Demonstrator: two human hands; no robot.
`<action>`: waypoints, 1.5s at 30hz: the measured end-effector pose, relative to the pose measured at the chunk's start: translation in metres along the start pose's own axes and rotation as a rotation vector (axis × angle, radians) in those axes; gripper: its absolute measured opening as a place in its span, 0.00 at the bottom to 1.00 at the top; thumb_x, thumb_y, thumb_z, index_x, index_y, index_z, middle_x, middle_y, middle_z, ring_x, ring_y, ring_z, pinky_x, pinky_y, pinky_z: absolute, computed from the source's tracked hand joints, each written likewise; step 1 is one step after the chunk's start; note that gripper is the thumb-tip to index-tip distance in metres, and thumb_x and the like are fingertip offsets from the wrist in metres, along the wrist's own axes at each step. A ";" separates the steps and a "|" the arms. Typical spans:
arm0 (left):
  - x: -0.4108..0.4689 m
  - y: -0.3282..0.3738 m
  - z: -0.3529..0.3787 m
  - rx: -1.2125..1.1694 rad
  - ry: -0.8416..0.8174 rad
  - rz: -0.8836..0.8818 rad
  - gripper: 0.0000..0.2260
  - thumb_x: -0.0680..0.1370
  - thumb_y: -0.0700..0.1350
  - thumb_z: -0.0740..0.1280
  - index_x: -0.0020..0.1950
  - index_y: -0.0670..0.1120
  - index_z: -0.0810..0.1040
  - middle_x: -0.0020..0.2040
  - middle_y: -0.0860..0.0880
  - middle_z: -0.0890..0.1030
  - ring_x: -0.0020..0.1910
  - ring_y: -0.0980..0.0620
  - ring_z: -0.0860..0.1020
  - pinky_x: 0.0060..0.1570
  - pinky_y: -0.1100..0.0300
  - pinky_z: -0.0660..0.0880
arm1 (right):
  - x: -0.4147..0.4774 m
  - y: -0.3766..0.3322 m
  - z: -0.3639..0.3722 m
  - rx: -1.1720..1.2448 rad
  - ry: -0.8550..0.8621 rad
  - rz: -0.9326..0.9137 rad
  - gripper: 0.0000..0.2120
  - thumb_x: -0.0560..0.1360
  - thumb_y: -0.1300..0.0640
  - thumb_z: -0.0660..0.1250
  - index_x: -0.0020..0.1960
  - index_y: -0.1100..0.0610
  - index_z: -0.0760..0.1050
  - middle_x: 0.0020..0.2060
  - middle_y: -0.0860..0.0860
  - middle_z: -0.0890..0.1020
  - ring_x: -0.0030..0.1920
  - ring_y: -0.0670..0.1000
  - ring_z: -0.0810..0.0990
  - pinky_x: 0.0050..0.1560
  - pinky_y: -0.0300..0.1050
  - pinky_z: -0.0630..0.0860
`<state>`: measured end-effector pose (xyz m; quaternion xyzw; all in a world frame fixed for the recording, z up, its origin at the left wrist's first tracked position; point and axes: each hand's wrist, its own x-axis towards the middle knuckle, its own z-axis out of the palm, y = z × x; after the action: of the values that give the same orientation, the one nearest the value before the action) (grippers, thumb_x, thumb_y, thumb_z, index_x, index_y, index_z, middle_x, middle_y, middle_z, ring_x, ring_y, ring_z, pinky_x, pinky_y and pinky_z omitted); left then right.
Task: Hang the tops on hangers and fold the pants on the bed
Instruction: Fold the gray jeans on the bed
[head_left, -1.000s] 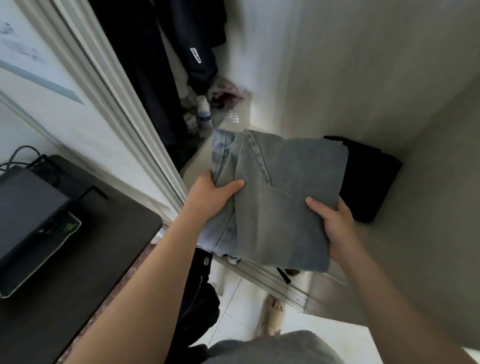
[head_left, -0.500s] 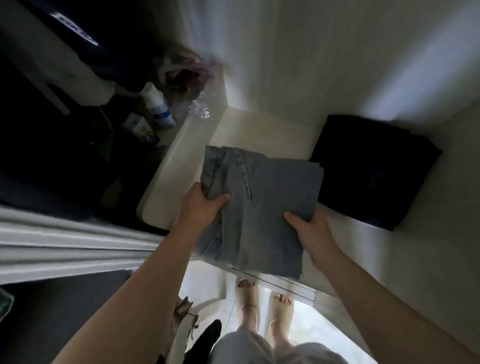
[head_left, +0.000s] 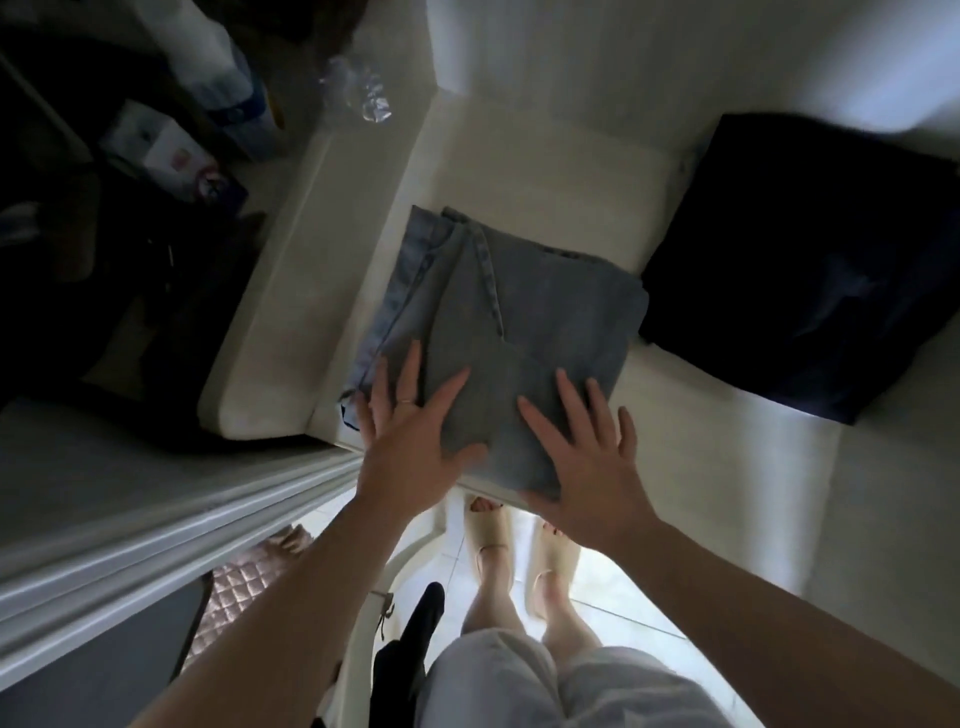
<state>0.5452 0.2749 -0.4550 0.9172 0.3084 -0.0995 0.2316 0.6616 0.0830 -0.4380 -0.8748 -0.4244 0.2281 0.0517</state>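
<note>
Seen from above, a pair of folded light-blue jeans (head_left: 519, 322) lies flat on a pale wardrobe shelf (head_left: 701, 441), its near edge at the shelf's front lip. A folded dark garment (head_left: 810, 260) sits just beside it on the right, touching or nearly so. The person's left hand (head_left: 410, 441) and right hand (head_left: 587, 467) both rest palm-down on the near part of the denim, fingers (head_left: 413, 374) straight and spread wide, gripping nothing. The denim looks thick, fairly heavy and floppy rather than stiff; its stacked folds would likely slide apart if lifted by one corner. Supporting the bundle from beneath on both sides, or pushing flat against its near edge, seems safest.
</note>
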 end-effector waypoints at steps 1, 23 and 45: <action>-0.006 -0.004 0.003 0.013 -0.029 0.002 0.42 0.67 0.67 0.73 0.76 0.69 0.57 0.82 0.53 0.44 0.80 0.39 0.42 0.74 0.31 0.47 | 0.003 -0.002 0.002 -0.004 -0.023 0.014 0.45 0.66 0.35 0.72 0.79 0.44 0.60 0.81 0.56 0.54 0.79 0.65 0.55 0.69 0.73 0.62; 0.155 0.029 -0.001 0.074 -0.020 0.010 0.40 0.72 0.63 0.72 0.77 0.70 0.52 0.83 0.50 0.48 0.80 0.39 0.42 0.73 0.30 0.41 | 0.166 0.063 -0.039 -0.109 0.022 0.124 0.47 0.72 0.34 0.67 0.80 0.38 0.41 0.81 0.52 0.38 0.81 0.60 0.42 0.77 0.62 0.40; 0.042 0.072 -0.027 -0.066 -0.083 -0.029 0.35 0.79 0.66 0.60 0.81 0.59 0.48 0.83 0.49 0.45 0.81 0.42 0.44 0.77 0.37 0.47 | 0.047 0.040 -0.090 -0.126 -0.050 0.196 0.36 0.80 0.35 0.55 0.80 0.39 0.39 0.82 0.48 0.42 0.81 0.57 0.42 0.77 0.65 0.43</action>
<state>0.6235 0.2593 -0.4194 0.8996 0.3150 -0.1305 0.2729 0.7552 0.1032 -0.3856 -0.9077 -0.3513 0.2266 -0.0367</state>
